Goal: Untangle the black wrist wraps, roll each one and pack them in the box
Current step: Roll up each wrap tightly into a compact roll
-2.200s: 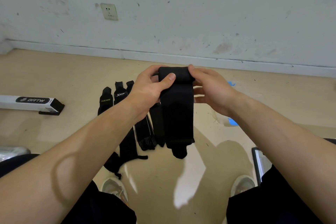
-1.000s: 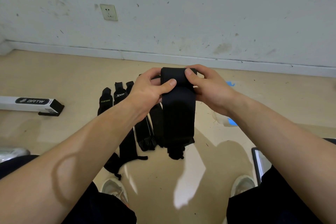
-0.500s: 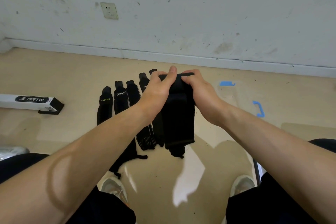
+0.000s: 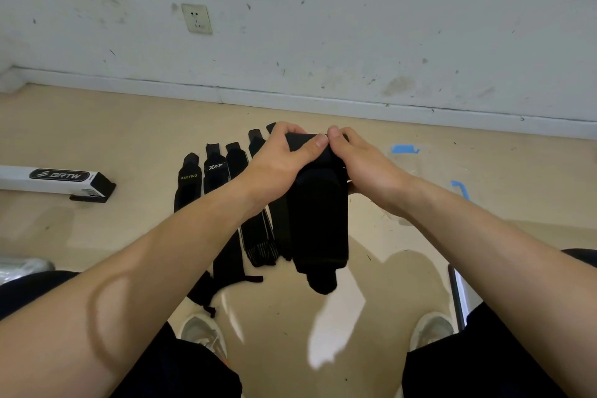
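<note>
The black wrap (image 4: 318,220) is held up above the floor (image 4: 97,126), its top end pinched by the left hand (image 4: 277,161) and the right hand (image 4: 365,165). The roll should be kept tight and even. More wraps (image 4: 214,174) are laid flat just behind, and the box (image 4: 58,175) is well apart.

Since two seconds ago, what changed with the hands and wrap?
Both thumbs closed together over the rolled top of the wrist wrap; left hand and right hand kept their grip. Its tail still hangs; the wraps on the floor and the box haven't moved.
</note>
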`<act>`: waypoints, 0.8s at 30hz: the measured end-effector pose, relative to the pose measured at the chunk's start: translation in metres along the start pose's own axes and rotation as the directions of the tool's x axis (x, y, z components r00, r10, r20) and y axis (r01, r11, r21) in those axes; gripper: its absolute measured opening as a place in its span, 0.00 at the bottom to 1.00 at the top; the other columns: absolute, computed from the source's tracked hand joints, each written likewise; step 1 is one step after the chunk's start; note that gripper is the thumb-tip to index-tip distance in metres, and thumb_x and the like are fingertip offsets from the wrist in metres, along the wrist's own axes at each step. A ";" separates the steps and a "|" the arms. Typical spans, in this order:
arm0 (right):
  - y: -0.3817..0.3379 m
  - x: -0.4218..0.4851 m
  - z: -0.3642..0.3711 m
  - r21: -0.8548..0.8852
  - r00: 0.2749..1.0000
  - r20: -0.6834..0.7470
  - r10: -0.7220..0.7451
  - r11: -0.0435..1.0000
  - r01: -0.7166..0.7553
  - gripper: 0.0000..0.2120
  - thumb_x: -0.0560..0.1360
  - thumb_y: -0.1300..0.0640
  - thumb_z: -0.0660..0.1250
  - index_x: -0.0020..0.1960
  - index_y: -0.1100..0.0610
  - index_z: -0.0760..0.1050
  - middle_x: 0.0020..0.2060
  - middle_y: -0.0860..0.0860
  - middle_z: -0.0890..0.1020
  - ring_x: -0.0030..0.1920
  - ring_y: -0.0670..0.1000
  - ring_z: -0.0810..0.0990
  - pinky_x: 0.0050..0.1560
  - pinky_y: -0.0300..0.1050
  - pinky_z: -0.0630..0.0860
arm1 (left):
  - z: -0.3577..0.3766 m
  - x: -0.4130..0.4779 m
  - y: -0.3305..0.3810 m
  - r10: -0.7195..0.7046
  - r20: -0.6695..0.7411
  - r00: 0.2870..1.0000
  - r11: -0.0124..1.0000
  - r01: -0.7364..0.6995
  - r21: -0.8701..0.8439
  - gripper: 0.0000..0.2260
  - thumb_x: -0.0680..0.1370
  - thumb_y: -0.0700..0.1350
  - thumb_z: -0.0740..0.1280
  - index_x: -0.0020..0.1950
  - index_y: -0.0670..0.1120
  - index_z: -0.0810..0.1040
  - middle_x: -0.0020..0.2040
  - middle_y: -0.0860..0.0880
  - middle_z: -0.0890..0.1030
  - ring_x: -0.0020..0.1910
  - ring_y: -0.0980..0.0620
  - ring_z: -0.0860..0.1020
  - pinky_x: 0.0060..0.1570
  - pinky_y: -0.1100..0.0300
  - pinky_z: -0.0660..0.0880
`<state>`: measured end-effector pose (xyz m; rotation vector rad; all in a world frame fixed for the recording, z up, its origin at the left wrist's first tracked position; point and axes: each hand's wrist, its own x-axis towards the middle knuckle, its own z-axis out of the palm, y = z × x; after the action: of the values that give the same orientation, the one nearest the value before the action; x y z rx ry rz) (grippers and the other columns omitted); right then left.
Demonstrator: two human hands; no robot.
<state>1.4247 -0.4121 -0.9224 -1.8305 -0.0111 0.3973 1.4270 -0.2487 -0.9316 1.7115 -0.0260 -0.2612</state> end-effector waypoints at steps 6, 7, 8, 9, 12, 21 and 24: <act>0.004 0.003 0.001 0.124 0.998 -0.008 -0.068 0.990 0.069 0.11 0.86 0.47 0.54 0.58 0.52 0.70 0.50 0.49 0.80 0.49 0.48 0.81 0.56 0.49 0.78 | -0.002 0.003 -0.001 -0.086 0.089 0.992 0.984 0.099 -0.149 0.28 0.78 0.63 0.69 0.66 0.42 0.78 0.61 0.38 0.83 0.60 0.41 0.84 0.63 0.47 0.80; 0.005 0.003 0.001 0.130 0.997 -0.012 -0.071 0.989 0.071 0.10 0.87 0.48 0.54 0.59 0.52 0.70 0.51 0.49 0.79 0.49 0.48 0.81 0.57 0.50 0.78 | -0.002 0.003 0.000 -0.105 0.088 0.991 0.982 0.117 -0.150 0.29 0.79 0.64 0.67 0.66 0.41 0.79 0.60 0.39 0.84 0.59 0.42 0.85 0.63 0.47 0.80; 0.005 0.003 0.002 0.134 0.997 -0.015 -0.070 0.988 0.071 0.10 0.87 0.48 0.54 0.60 0.52 0.70 0.52 0.50 0.79 0.50 0.48 0.81 0.58 0.52 0.79 | -0.003 0.004 -0.001 -0.107 0.077 0.991 0.983 0.117 -0.139 0.30 0.79 0.65 0.67 0.65 0.40 0.80 0.59 0.39 0.85 0.58 0.42 0.85 0.64 0.46 0.80; 0.006 0.003 0.002 0.147 0.998 -0.017 -0.064 0.987 0.066 0.10 0.86 0.49 0.55 0.61 0.52 0.70 0.53 0.50 0.79 0.51 0.49 0.81 0.58 0.53 0.79 | -0.004 0.005 -0.002 -0.089 0.067 0.994 0.988 0.097 -0.121 0.30 0.78 0.64 0.67 0.65 0.40 0.80 0.59 0.38 0.85 0.58 0.42 0.85 0.64 0.45 0.79; 0.004 0.003 0.001 0.239 1.000 -0.020 -0.024 0.971 0.028 0.09 0.85 0.49 0.58 0.61 0.51 0.71 0.53 0.50 0.80 0.52 0.52 0.81 0.56 0.53 0.79 | -0.005 0.004 -0.004 -0.038 0.027 0.999 0.990 0.041 -0.134 0.23 0.81 0.58 0.69 0.64 0.39 0.79 0.60 0.37 0.84 0.58 0.40 0.84 0.65 0.43 0.79; 0.003 0.003 -0.004 0.132 0.999 -0.007 0.051 0.990 -0.049 0.20 0.84 0.40 0.56 0.65 0.54 0.72 0.56 0.51 0.82 0.55 0.53 0.84 0.55 0.53 0.82 | -0.001 0.001 -0.007 -0.019 -0.013 1.000 0.991 0.017 -0.130 0.18 0.80 0.50 0.73 0.65 0.43 0.76 0.57 0.40 0.83 0.55 0.42 0.85 0.61 0.44 0.81; 0.004 0.005 -0.001 0.197 0.998 -0.043 0.052 0.979 -0.042 0.19 0.84 0.42 0.57 0.65 0.54 0.71 0.56 0.51 0.82 0.56 0.53 0.84 0.59 0.55 0.81 | 0.001 0.003 -0.007 -0.083 0.037 0.996 0.975 0.089 -0.204 0.26 0.77 0.57 0.72 0.68 0.41 0.76 0.61 0.40 0.84 0.59 0.43 0.85 0.65 0.44 0.79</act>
<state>1.4284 -0.4131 -0.9272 -1.6468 0.1019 0.3738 1.4287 -0.2495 -0.9392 1.5053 0.0529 -0.3412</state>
